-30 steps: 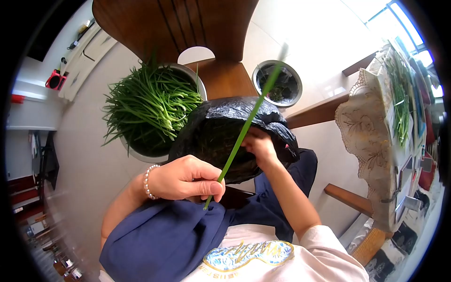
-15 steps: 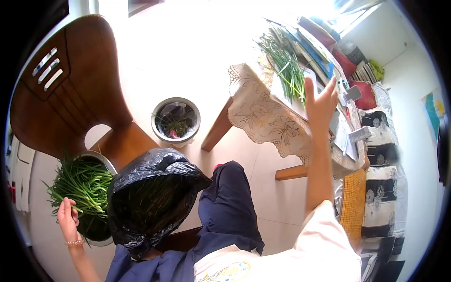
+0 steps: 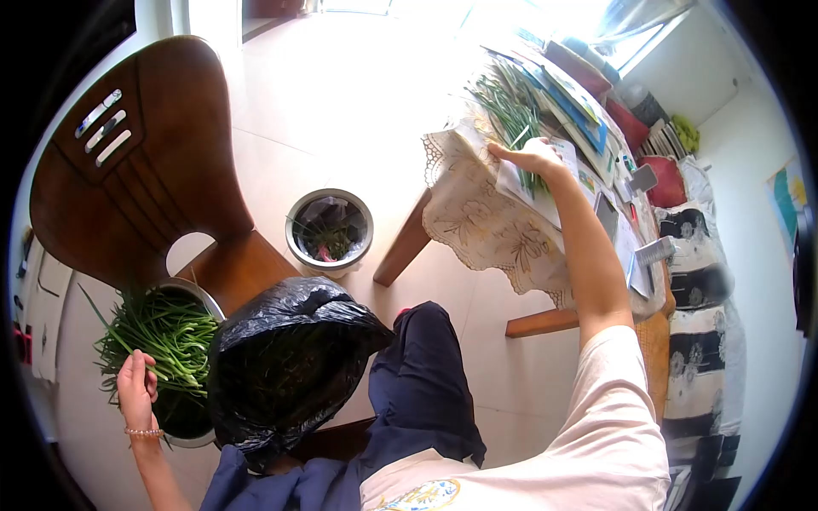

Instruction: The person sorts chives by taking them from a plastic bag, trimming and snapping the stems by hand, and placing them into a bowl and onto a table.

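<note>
My left hand (image 3: 138, 387), a beaded bracelet at its wrist, is at the lower left with its fingers pinched together. A long green chive runs to its fingertips, beside a heap of chives (image 3: 175, 336) in a metal pot (image 3: 203, 294). My right hand (image 3: 535, 160) reaches over a bunch of chives (image 3: 509, 106) on the table, thumb spread away from the fingers. Its fingertips are partly hidden, and I cannot tell whether they touch the stalks. A black plastic bag (image 3: 294, 298), its mouth open, stands between the pot and my leg.
A wooden chair (image 3: 141, 162) stands at the left. A lined bin (image 3: 367, 226) with plant scraps sits on the floor. The table's lace-edged cloth (image 3: 477, 217) hangs over its side; papers, a phone stand (image 3: 643, 178) and a grey brush-like object (image 3: 654, 249) lie on top.
My right hand has moved left and lowered from above the table's edge to the chives bunch. The view has shifted slightly. My left hand stays beside the chive heap.
</note>
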Tool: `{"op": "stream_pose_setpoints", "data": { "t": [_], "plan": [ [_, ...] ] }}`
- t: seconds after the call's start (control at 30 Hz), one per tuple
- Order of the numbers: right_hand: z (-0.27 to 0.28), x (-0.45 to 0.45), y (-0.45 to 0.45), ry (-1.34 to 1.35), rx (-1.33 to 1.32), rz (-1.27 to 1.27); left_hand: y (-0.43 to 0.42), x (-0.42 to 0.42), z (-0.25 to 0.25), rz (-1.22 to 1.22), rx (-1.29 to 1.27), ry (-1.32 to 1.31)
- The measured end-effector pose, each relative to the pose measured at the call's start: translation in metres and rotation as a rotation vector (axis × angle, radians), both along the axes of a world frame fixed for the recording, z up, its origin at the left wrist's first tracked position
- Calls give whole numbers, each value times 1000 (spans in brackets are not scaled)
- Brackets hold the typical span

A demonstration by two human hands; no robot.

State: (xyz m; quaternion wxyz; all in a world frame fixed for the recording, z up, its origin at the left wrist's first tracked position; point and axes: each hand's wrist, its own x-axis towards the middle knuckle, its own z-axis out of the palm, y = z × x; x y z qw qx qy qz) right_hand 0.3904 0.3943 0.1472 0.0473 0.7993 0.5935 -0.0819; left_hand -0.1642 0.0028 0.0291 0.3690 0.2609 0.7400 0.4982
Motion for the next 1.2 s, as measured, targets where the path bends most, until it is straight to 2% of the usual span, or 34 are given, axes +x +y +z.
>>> {"op": "stream_pose_setpoints", "data": {
  "t": [0.23, 0.63, 0.73, 0.77, 0.87, 0.93, 0.97, 1.0, 1.07, 1.1, 1.13, 1.2],
  "plan": [
    [-10, 19, -3, -109, 237, -183, -8, -3, -6, 25, -9, 0],
    [-12, 44, -8, -33, 380, -20, -5, 0, -11, 59, -33, -50],
    [-33, 61, 2, -215, 536, 145, -1, 6, -4, 146, -76, -78],
    [-32, 65, 3, -255, 553, 180, -2, 6, -3, 104, -20, -102],
    [-16, 77, 7, -378, 683, 318, -1, 8, 8, 141, -90, -158],
    [-6, 58, -3, -373, 896, 474, -8, 0, 0, 151, -127, -171],
    [0, 27, -30, -260, 972, 575, -11, -5, -4, 131, -143, -176],
    [10, -36, -85, -68, 966, 690, -13, -9, -11, 111, -132, -183],
    [-15, -99, -158, 393, 716, 801, -14, -12, -17, 101, -130, -189],
    [-14, -138, -197, 417, 548, 1044, -13, -12, -20, 91, -134, -202],
    [-33, -161, -222, 606, 293, 1053, -12, -11, -21, 93, -139, -215],
    [-68, -188, -246, 809, -130, 1145, -3, -2, -11, 85, -189, -209]
  ]
}}
